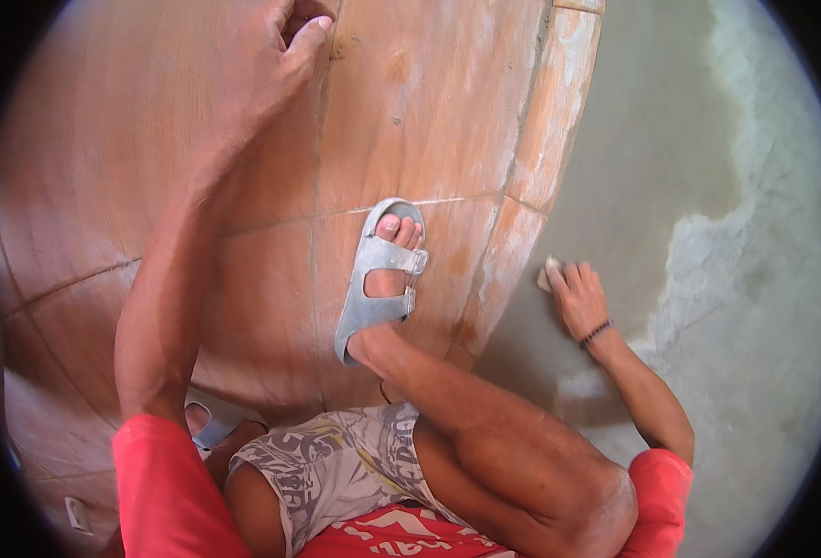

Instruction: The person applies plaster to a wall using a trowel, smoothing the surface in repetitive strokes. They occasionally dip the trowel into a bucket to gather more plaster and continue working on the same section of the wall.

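At the top edge, my left hand (291, 58) reaches over brown tiles (410, 102). Its thumb and a finger curl toward each other, and the frame cuts off part of the hand. I cannot make out what, if anything, is in it. Lower on the right, my right hand (578, 299) pinches a small pale piece (547, 274), perhaps sponge or cloth, near the grey wet-looking cement surface (652, 139). A dark beaded bracelet (596, 333) circles that wrist. Whitish smears mark the narrow edge tiles (531, 177) between the two surfaces.
My foot in a grey two-strap sandal (383, 270) rests on the tiles in the middle, and a second sandal (213, 428) shows at lower left. A paler, rough cement band (708, 270) lies at the right. At lower left is a small white rectangular object (78, 514).
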Motion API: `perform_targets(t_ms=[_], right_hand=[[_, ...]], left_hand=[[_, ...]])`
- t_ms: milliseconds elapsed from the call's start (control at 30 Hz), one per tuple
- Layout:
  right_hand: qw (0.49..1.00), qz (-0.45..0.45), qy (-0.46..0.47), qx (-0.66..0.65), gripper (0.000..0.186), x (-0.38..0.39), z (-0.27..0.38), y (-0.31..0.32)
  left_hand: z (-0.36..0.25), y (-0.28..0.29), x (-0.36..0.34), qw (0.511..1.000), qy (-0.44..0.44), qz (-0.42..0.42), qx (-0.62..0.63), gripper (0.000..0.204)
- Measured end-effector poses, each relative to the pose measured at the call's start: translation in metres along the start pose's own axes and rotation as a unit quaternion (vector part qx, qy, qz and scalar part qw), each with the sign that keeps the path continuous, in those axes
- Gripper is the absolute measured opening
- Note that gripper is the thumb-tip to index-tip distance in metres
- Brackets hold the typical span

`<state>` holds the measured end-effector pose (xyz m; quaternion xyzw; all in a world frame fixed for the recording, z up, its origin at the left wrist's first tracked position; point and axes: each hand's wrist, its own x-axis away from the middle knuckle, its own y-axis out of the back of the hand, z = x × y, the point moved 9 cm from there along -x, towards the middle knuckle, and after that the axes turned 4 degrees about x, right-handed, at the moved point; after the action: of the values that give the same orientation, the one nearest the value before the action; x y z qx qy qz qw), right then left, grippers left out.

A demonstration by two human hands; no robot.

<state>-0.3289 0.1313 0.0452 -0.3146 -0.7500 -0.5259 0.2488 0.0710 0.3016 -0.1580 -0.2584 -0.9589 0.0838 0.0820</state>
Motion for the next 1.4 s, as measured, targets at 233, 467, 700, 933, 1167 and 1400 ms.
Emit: perform_targets(t_ms=[233, 467, 700, 933, 1167, 1400], right_hand=[[0.976, -0.173, -0.098, 0.085, 0.042, -0.059, -0.056, 0.067], [1.000, -0.008, 0.014, 0.023, 0.046, 0.000, -0.017, 0.007], [0.981, -0.134, -0.104, 0.089, 0.046, -0.072, -0.060, 0.054], [0.998, -0.017, 0.008, 0.055, 0.041, -0.013, -0.040, 0.030], [0.985, -0.125, -0.070, 0.100, 0.041, -0.094, -0.075, 0.057], [0.996, -0.035, 0.005, 0.077, 0.042, -0.043, -0.063, 0.058]], left_hand=[[0.001, -0.005, 0.000, 0.999, 0.007, 0.009, 0.046, 0.024], [0.003, 0.007, -0.004, 0.997, -0.003, 0.051, -0.058, 0.029], [-0.013, -0.012, 0.004, 1.000, 0.010, 0.002, -0.006, 0.024], [-0.015, -0.002, 0.009, 0.994, -0.014, 0.034, -0.100, 0.026], [-0.032, -0.010, 0.006, 0.996, -0.024, 0.014, -0.081, 0.023], [-0.013, 0.005, 0.002, 0.993, -0.034, 0.046, -0.104, 0.027]])
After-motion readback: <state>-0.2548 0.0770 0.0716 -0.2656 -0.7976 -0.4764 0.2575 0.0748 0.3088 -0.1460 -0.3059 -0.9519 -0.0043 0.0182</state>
